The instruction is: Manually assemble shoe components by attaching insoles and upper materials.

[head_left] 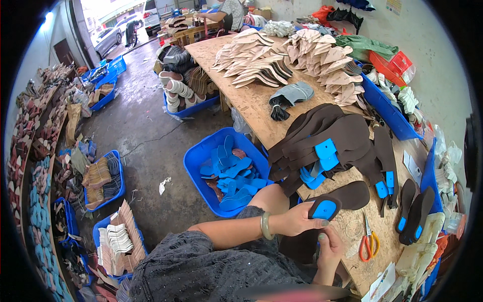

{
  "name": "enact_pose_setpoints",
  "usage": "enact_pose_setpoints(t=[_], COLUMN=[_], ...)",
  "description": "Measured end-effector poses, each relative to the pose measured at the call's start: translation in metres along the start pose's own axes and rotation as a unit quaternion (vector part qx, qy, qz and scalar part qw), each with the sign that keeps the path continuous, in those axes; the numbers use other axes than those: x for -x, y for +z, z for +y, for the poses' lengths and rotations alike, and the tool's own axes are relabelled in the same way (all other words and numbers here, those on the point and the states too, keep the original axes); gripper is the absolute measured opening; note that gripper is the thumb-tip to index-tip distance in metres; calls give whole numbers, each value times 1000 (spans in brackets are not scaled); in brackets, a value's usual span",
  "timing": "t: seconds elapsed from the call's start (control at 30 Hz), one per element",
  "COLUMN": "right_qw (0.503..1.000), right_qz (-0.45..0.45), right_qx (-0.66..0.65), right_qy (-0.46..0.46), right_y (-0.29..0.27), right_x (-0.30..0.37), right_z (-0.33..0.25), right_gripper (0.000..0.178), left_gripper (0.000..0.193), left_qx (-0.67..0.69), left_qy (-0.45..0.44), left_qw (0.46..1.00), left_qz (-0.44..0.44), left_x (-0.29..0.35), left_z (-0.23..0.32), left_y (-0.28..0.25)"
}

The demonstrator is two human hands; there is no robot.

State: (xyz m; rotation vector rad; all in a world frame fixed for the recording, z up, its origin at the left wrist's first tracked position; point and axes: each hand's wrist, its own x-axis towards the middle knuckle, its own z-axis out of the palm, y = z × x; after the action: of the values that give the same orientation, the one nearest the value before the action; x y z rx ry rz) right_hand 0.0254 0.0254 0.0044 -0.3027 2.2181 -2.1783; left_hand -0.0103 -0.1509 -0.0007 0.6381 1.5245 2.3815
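My left hand [297,220], with a pale bangle [265,226] at the wrist, grips the heel end of a dark brown insole [354,195]. A blue heel patch [323,209] faces up on it, and the toe end points right over the table. Just below, my right hand [330,247] is closed with its thumb raised; whatever is in its fingers, if anything, is hidden. Orange-handled scissors [370,245] lie on the table to the right of my right hand. Beyond my hands spreads a heap of dark brown insoles [347,133], several with blue patches.
A blue bin [190,160] of blue pieces stands left of the wooden table [205,46]. Pale insole stacks [251,55] cover its far end. Two brown insoles [415,214] lie at the right. Filled bins line the floor; a person [232,15] sits at the back.
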Motion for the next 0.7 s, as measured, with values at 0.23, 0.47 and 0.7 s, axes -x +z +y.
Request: enact_pose_setpoints(t=[0.23, 0.47, 0.7], right_qw=[972, 988, 990], right_qz=[3, -14, -119], right_qx=[216, 140, 72], right_qy=[-97, -66, 40], right_y=[12, 2, -27], right_x=[-10, -15, 11], right_z=[-8, 0, 16], right_gripper=[6, 8, 13], left_gripper=[49, 39, 33], left_qx=[-86, -128, 30], left_qy=[50, 59, 13], left_qw=[994, 987, 999], left_qz=[47, 83, 36], left_x=[11, 8, -1], left_z=[-2, 5, -7], left_y=[9, 17, 32])
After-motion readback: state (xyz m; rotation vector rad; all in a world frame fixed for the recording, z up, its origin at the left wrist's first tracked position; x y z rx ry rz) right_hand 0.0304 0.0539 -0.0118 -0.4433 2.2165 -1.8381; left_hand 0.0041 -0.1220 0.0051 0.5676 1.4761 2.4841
